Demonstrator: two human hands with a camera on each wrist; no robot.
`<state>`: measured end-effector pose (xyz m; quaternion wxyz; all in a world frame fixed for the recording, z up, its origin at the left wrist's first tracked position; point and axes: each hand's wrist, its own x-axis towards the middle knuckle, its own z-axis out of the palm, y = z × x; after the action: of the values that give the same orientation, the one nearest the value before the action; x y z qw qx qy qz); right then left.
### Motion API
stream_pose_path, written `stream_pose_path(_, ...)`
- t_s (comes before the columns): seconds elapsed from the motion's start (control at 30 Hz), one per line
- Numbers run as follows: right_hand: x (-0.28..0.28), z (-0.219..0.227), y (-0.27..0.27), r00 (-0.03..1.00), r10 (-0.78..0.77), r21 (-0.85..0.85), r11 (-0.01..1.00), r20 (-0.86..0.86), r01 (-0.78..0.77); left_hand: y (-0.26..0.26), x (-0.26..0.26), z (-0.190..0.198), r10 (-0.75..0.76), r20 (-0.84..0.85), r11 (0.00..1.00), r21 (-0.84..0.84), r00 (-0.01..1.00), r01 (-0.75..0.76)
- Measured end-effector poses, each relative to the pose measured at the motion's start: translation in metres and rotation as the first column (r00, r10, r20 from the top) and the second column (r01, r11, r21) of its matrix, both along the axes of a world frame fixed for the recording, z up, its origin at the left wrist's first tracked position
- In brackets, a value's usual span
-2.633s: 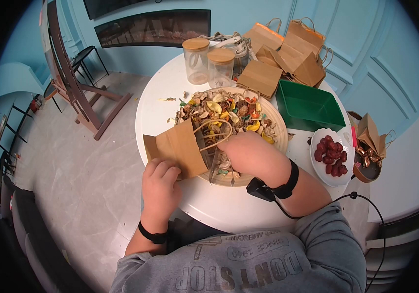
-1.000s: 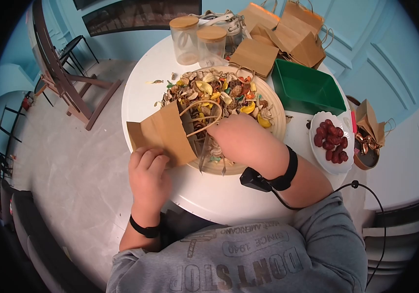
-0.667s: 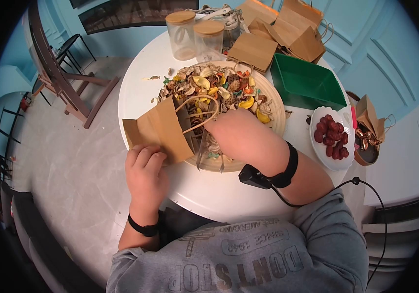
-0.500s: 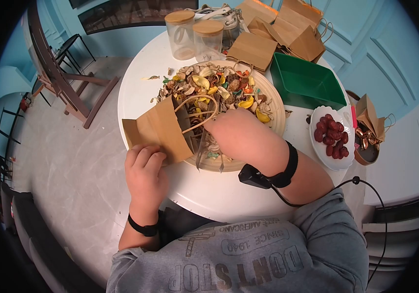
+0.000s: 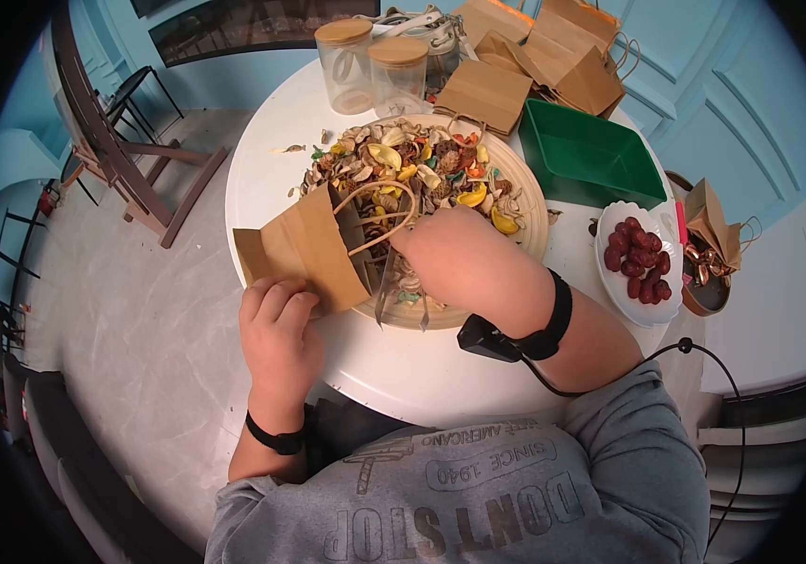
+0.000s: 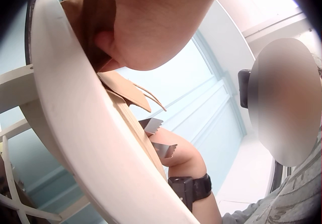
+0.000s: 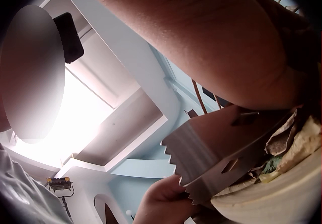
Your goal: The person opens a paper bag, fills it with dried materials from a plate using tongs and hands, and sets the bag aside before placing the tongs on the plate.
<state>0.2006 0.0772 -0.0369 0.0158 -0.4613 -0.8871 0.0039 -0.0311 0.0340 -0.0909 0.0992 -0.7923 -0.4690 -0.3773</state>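
A brown paper bag [image 5: 295, 249] lies tipped on its side at the tray's near left edge, its mouth and twisted handles toward the right. My left hand [image 5: 281, 329] holds its near bottom part, the thumb [image 6: 104, 42] against the paper in the left wrist view. My right hand [image 5: 459, 258] grips metal tongs [image 7: 201, 146] low over the tray; their two serrated ends jut out toward me, apart from each other. Dried potpourri [image 5: 403, 164], with petals, cones and yellow pieces, covers the round wooden tray [image 5: 537, 211]. My right fingers are mostly hidden behind the hand.
Behind the tray stand glass jars [image 5: 398, 85] with wooden lids and several paper bags [image 5: 486, 94]. To the right are a green bin [image 5: 591, 174] and a white dish [image 5: 612, 293] of red dates. A cable [image 5: 737, 423] runs from my right wrist.
The head view has shifted, so the table sits higher and further left in it. Both hands, the bag and the tongs keep nearly the same places relative to the tray.
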Motion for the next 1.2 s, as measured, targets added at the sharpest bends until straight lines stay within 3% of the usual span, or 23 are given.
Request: stream_pose_path(1.2, 0.004, -0.008, -0.001, 0.995, 0.023, 0.065, 0.998, -0.100, -0.017, 0.001, 0.003, -0.002, -0.002, 0.031, 1.000, -0.004, 1.000, 0.003)
